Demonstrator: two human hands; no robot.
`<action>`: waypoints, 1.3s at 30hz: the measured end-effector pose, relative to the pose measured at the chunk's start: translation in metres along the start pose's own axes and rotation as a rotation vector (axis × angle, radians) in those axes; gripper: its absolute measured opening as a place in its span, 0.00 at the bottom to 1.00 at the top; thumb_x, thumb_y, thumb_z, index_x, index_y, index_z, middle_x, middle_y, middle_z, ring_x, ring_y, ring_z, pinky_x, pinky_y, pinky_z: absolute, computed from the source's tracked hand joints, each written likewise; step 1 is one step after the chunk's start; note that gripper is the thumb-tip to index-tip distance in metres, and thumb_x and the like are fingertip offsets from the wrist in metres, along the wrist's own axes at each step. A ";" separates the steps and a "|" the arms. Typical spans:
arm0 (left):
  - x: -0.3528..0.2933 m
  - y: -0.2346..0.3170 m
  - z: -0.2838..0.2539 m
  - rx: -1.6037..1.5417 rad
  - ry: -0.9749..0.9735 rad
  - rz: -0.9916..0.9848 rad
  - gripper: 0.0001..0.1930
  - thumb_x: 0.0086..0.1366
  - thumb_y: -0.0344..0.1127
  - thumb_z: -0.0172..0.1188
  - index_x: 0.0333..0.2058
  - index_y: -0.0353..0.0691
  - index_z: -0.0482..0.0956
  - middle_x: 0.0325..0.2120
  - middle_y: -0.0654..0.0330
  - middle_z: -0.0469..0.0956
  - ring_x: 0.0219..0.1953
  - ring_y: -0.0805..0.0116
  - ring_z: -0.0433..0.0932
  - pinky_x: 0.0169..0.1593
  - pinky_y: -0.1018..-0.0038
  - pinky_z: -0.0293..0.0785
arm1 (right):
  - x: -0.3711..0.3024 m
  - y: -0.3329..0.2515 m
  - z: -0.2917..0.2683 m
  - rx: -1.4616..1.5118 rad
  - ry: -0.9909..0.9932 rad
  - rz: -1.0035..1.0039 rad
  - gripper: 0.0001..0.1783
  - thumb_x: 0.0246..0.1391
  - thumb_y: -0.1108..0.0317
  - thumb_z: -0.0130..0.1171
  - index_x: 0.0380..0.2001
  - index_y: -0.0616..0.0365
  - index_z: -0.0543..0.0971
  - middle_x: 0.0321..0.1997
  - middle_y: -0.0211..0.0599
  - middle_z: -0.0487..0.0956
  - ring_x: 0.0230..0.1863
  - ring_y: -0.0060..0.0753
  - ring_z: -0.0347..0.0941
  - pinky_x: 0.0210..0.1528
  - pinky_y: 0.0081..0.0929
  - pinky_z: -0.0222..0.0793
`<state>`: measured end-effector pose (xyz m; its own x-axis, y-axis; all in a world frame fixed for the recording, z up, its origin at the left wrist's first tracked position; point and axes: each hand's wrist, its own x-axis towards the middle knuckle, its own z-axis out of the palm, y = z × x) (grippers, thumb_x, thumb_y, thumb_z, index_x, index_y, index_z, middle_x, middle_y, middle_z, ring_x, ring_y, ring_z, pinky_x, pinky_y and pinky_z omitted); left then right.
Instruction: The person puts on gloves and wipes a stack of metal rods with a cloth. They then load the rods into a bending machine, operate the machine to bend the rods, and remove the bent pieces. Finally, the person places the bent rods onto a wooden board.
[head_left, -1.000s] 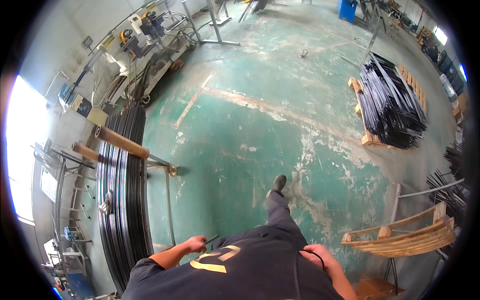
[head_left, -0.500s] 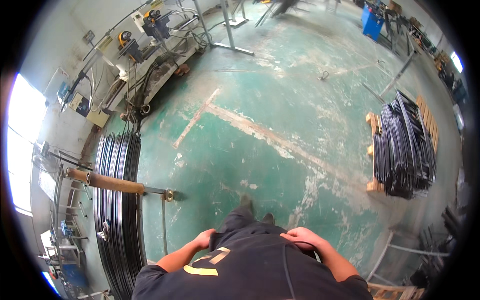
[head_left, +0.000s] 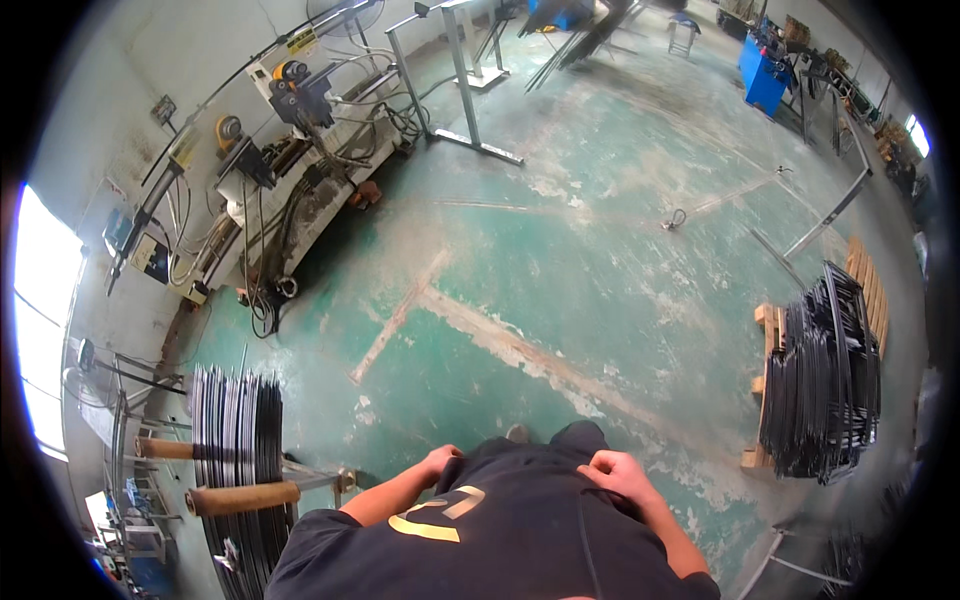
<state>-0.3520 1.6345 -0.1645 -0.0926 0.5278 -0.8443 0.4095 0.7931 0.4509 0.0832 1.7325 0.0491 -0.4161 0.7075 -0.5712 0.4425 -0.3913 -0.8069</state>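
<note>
One worn green-painted floor (head_left: 600, 290) fills mid-frame; a white wall (head_left: 110, 130) backs a grey metal machine (head_left: 315, 175), upper left. Long black metal strips (head_left: 238, 425) lie lower left, black metal bars (head_left: 812, 395) at right. Bottom centre, a black gold-printed shirt (head_left: 520, 530) meets the left hand (head_left: 438, 461) and right hand (head_left: 614, 473), grips curled; whether they hold anything I cannot tell.

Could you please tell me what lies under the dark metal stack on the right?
Parts of a wooden pallet show at either side; the dark metal stack hides the middle.
</note>
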 end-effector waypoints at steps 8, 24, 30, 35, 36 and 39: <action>0.107 0.121 -0.092 0.070 -0.065 0.335 0.27 0.66 0.52 0.68 0.57 0.41 0.87 0.54 0.47 0.87 0.58 0.56 0.84 0.63 0.61 0.77 | 0.207 -0.092 -0.103 0.083 -0.156 -0.164 0.09 0.68 0.66 0.71 0.43 0.61 0.85 0.37 0.26 0.85 0.40 0.17 0.78 0.45 0.24 0.76; 0.226 0.599 -0.322 -0.019 -0.005 0.251 0.19 0.69 0.33 0.68 0.57 0.37 0.84 0.52 0.51 0.88 0.55 0.59 0.87 0.63 0.64 0.81 | 0.569 -0.286 -0.356 0.128 -0.369 0.089 0.18 0.74 0.54 0.66 0.35 0.58 0.80 0.31 0.21 0.78 0.36 0.15 0.67 0.40 0.24 0.70; 0.350 0.812 -0.425 0.150 0.041 0.414 0.18 0.65 0.40 0.69 0.49 0.35 0.86 0.44 0.50 0.88 0.47 0.59 0.87 0.53 0.62 0.83 | 0.677 -0.373 -0.421 0.338 -0.099 0.188 0.24 0.76 0.57 0.64 0.24 0.52 0.73 0.26 0.13 0.69 0.31 0.10 0.60 0.32 0.20 0.60; 0.446 1.002 -0.483 0.516 0.015 0.797 0.17 0.67 0.40 0.70 0.47 0.34 0.83 0.43 0.47 0.84 0.49 0.48 0.85 0.54 0.58 0.82 | 0.740 -0.393 -0.470 0.470 0.031 0.090 0.23 0.75 0.62 0.65 0.24 0.53 0.71 0.28 0.13 0.70 0.33 0.10 0.61 0.33 0.19 0.61; 0.467 1.030 -0.488 0.501 0.033 0.894 0.14 0.68 0.37 0.68 0.46 0.34 0.83 0.43 0.46 0.83 0.49 0.46 0.84 0.53 0.56 0.81 | 0.754 -0.400 -0.480 0.470 0.054 0.096 0.22 0.75 0.62 0.65 0.24 0.53 0.72 0.28 0.13 0.71 0.33 0.10 0.61 0.33 0.19 0.62; 0.509 1.113 -0.514 0.526 0.088 1.002 0.13 0.70 0.36 0.67 0.47 0.33 0.82 0.44 0.46 0.83 0.49 0.47 0.85 0.53 0.55 0.81 | 0.791 -0.458 -0.517 0.616 0.103 0.260 0.19 0.75 0.63 0.65 0.25 0.53 0.76 0.28 0.14 0.74 0.30 0.11 0.65 0.32 0.20 0.65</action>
<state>-0.4100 2.9420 0.0567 0.4368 0.8888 -0.1389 0.6634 -0.2140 0.7171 -0.0383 2.7759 0.0446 -0.2664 0.5854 -0.7658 -0.0286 -0.7989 -0.6007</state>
